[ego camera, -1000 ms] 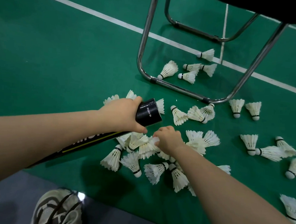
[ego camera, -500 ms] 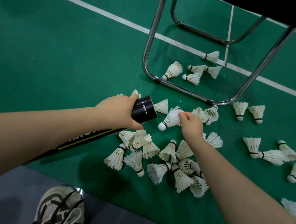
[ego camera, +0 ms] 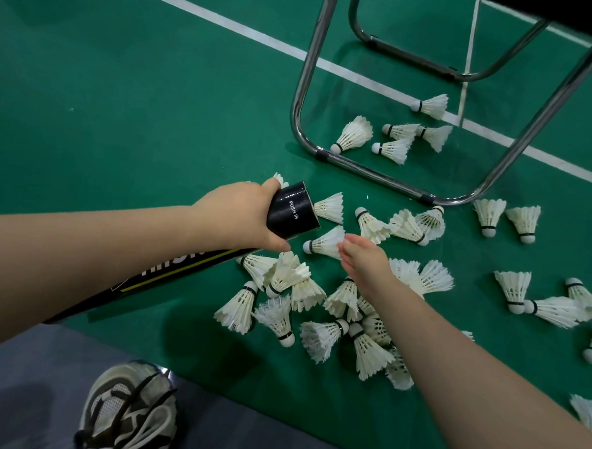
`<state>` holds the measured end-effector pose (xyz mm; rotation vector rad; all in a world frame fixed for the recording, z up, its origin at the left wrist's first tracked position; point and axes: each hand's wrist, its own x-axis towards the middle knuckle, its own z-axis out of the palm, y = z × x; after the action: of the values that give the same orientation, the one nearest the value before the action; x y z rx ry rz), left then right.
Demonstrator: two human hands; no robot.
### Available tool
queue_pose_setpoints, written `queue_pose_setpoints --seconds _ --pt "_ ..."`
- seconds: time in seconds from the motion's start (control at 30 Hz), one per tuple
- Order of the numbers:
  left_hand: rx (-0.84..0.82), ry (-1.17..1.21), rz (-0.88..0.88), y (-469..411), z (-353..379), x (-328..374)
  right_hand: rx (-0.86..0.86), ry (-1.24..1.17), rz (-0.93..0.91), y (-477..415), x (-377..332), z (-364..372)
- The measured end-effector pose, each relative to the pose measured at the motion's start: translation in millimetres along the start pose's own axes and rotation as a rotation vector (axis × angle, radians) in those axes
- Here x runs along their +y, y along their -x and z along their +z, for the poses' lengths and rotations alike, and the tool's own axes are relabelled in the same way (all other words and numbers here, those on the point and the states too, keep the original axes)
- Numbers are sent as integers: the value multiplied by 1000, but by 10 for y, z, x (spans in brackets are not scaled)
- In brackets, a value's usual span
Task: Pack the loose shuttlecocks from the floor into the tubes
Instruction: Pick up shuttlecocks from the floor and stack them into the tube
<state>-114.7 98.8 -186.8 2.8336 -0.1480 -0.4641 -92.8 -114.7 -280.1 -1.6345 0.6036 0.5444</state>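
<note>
Head view: gripping black tube with left hand, pinching shuttlecock feathers with right hand, beside tube mouth.

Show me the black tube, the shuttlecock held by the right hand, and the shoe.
black tube (ego camera: 292, 212): head view, its glossy end band.
held shuttlecock (ego camera: 325, 243): head view, its feather skirt.
shoe (ego camera: 128, 411): head view, its laces.

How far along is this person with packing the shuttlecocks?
Done: unclear; nothing shows what is already packed. In hand: the left hand grips the black tube while the right hand pinches one shuttlecock by its open end. Left: many loose shuttlecocks on the floor, some under the chair frame.
</note>
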Motion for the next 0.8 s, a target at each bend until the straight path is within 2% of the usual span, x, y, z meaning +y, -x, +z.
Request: queue_pose_setpoints --seconds 0.07,0.17,0.2,0.27,0.43,0.6,0.8 --pt "-2 0 1 2 -1 -9 79 237 -96 14 27 32" --pt "-4 -1 0 6 -9 -20 148 717 -358 97 77 74" --pt "-4 -2 -1 7 -13 -23 133 865 -434 138 96 97" --pt "-3 -2 0 12 -21 -26 13 1041 -457 232 109 155" --pt "6 0 5 24 -29 -35 -297 1187 -341 507 112 215" --pt "8 8 12 33 -18 -27 -523 1357 -512 671 278 353" --pt "7 4 19 58 -11 -23 -563 1513 -529 641 345 524"
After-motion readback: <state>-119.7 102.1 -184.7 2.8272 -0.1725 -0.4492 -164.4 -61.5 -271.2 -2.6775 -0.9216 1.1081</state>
